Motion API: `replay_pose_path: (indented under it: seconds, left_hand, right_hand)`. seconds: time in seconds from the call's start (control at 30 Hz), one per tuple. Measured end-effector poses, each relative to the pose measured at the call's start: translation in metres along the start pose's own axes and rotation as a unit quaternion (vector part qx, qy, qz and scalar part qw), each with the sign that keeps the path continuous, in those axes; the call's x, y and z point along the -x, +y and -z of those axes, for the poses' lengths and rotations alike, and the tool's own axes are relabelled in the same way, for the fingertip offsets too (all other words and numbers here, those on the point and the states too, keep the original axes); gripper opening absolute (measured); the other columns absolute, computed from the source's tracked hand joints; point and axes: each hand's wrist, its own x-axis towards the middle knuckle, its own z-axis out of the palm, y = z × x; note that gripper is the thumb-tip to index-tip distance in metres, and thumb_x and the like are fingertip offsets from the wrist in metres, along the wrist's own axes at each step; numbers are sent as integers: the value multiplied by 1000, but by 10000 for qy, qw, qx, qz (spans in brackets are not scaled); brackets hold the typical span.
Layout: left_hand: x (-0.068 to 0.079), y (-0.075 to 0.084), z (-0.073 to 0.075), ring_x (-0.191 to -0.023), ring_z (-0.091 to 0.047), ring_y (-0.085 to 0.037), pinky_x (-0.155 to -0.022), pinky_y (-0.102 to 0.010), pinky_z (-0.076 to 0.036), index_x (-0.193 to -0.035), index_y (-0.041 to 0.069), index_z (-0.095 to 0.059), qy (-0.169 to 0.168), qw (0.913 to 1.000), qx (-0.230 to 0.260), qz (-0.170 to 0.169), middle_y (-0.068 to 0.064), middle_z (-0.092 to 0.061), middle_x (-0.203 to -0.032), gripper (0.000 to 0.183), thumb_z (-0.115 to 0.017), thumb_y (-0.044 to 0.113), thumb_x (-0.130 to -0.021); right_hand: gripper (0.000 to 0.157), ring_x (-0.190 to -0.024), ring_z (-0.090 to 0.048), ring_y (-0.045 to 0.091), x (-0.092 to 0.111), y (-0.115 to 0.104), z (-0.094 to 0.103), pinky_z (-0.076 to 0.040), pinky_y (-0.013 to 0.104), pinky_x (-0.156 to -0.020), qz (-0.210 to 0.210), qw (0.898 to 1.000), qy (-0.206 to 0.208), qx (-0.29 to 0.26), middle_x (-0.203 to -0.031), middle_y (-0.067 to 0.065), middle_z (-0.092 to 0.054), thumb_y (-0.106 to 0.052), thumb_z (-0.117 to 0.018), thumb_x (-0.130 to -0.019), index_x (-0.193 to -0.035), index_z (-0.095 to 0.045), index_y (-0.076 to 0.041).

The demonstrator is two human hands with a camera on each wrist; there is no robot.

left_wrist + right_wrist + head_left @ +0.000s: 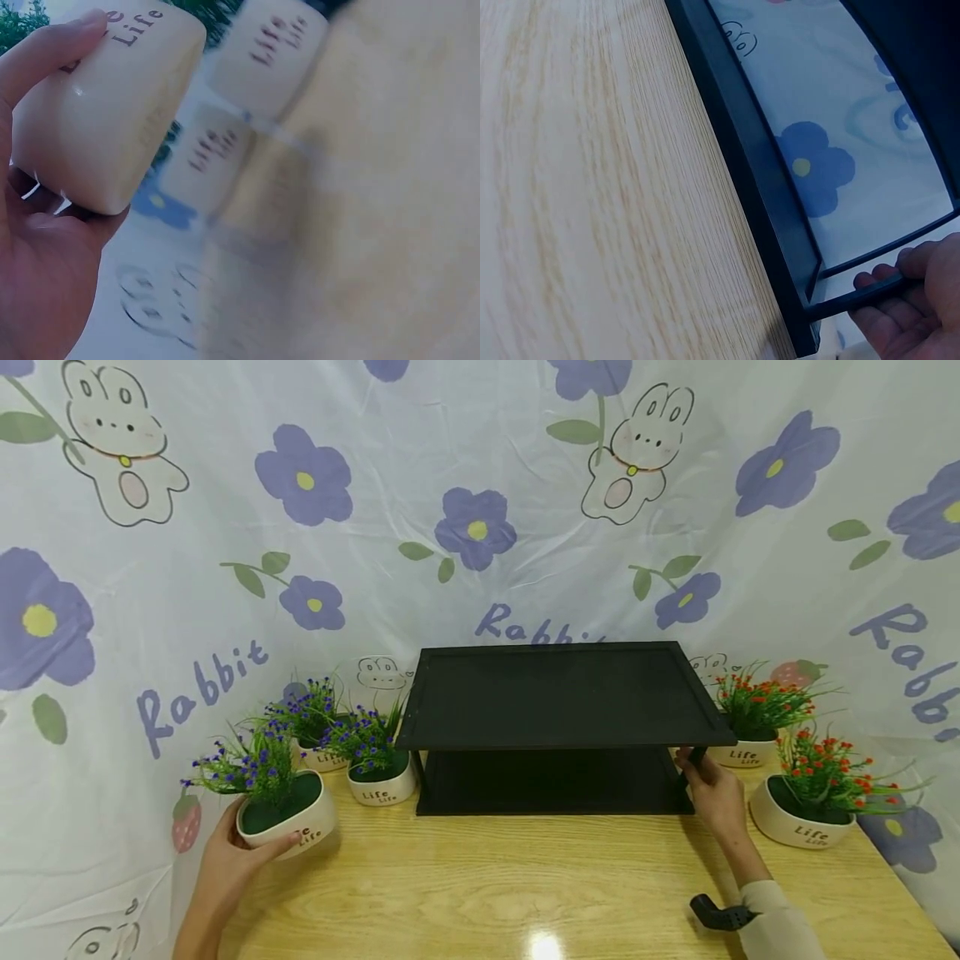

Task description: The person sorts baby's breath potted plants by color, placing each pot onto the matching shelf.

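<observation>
In the head view my left hand (pixel 232 852) grips a white oval pot (pixel 300 822) of purple-flowered artificial grass, lifted and tilted at the left of the table. The left wrist view shows its thumb across the "Life" lettering and the pot's underside clear of the tabletop. At the right front corner of a black two-tier shelf (pixel 555 697), my right hand (pixel 712 793) holds the thin upright post. Its fingers curl round that post (pixel 862 296) in the right wrist view. The shelf stands upright on the wooden table.
Two more purple-flowered pots (pixel 382 785) (pixel 326 756) stand left of the shelf. To its right are two red-flowered pots (pixel 802 818) (pixel 742 752). A printed rabbit-and-flower cloth (pixel 480 452) hangs behind the wooden table (pixel 480 877). A black wrist mount (pixel 720 914) sits at the right sleeve.
</observation>
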Motion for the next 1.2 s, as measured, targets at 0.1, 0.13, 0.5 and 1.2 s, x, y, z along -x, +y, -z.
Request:
replay_pose_path:
  seconds: [0.1,0.13,0.5,1.2]
  left_hand:
    - [-4,19,2,-96,-53,18,-74,-10,-52,-157,12,-17,5,9992,61,-407,9,-47,-127,98,-80,14,-82]
    - [-6,25,3,-96,-55,16,-73,-11,-53,-157,13,-17,-27,9985,70,-540,14,-47,-124,97,-80,13,-83]
    - [-26,93,6,-98,-53,10,-73,-9,-51,-157,15,-17,-236,9887,-487,-1401,-10,-46,-136,97,-80,22,-84]
    - [-60,171,-41,-105,-62,-24,-77,-24,-55,-158,19,-13,-990,9817,-279,-1600,-14,-53,-133,107,-83,37,-79]
  right_hand:
    - [37,-106,-68,32,-1,1,1,-50,33,-74,25,10000,-2,39,-114,13,-73,-39,-50,-103,-125,-67,-14]
    - [37,-103,-69,29,-1,1,2,-48,29,-71,27,10000,3,78,-113,12,-73,-39,-50,-102,-125,-68,-15]
    - [37,-103,-69,29,2,-1,5,-42,16,-65,-77,9999,-85,41,-115,13,-73,-37,-50,-103,-127,-67,-16]
    - [38,-111,-66,34,3,-2,3,-42,7,-70,-76,9999,-124,-41,-116,13,-72,-35,-48,-104,-131,-65,-13]
